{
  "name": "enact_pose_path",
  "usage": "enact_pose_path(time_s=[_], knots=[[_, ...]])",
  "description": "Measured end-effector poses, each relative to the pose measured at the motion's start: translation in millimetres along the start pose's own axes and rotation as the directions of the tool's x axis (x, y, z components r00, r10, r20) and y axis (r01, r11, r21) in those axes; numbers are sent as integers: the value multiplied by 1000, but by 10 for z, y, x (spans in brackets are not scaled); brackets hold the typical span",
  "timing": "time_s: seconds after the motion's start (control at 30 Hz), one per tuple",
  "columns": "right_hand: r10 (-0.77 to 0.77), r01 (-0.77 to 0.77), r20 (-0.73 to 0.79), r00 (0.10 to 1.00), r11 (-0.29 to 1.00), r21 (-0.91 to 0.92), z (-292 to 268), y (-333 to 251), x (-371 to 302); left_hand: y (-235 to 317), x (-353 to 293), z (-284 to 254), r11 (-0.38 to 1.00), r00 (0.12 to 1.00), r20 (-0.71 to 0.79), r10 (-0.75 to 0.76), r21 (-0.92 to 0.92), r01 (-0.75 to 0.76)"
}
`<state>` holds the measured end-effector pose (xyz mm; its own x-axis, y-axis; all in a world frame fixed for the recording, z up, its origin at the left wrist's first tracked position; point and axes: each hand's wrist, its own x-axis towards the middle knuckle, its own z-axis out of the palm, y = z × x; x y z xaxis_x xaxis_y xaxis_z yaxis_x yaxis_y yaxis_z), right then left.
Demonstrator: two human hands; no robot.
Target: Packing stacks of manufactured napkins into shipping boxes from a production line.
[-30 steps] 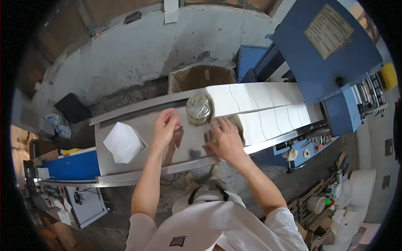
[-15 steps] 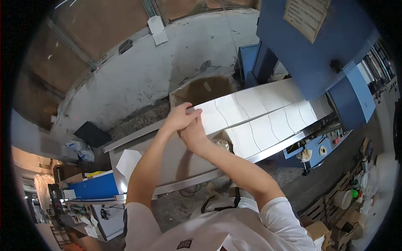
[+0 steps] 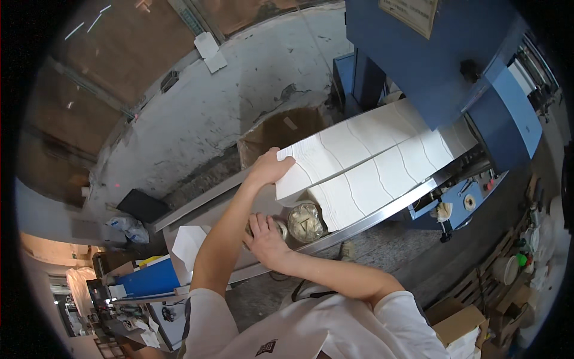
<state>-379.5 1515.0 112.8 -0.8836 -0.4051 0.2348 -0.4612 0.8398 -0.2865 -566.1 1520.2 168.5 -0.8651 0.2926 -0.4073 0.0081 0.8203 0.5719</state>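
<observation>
Two long rows of white folded paper lie side by side on a metal-edged conveyor table. My left hand (image 3: pixel 272 167) is closed on the near end of the far paper row (image 3: pixel 350 146), its thumb lying over the edge. Lower down, my right hand (image 3: pixel 267 239) is curled over a round, shiny object that its fingers mostly cover. Beside that hand, a round metallic object like a can (image 3: pixel 306 222) stands against the end of the near paper row (image 3: pixel 365 188). Wavy dark lines run across both rows.
A blue machine (image 3: pixel 412 66) covers the rows' far right end. Behind the table stands an open cardboard box (image 3: pixel 257 143) by a worn white wall (image 3: pixel 269 66). The table's metal rail (image 3: pixel 382 212) runs along my side. A white sheet (image 3: pixel 188 244) lies at the left.
My right hand has left the paper end beside my left hand and come down toward me onto a round object. The metallic can has come into clearer view. My left hand stays at the paper.
</observation>
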Motion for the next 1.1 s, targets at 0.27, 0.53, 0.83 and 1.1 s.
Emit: enact_pose_path(time_s=[0.27,0.53,0.83,1.1], knots=[[-10,17,87,996,996,-84,18,-41,-28,-65,-8,20,1000,991,-131,-19,-22,16],[-67,67,-23,997,998,-18,-83,-22,20,-1073,-282,-614,602,998,-21,60,-797,-53],[155,-118,187,970,974,-195,-269,832,614,-1273,-1521,-1505,855,919,-384,88,-445,-268],[135,-115,-21,991,907,405,-443,407,487,-1549,-1715,-406,988,958,-241,-156,-44,149]])
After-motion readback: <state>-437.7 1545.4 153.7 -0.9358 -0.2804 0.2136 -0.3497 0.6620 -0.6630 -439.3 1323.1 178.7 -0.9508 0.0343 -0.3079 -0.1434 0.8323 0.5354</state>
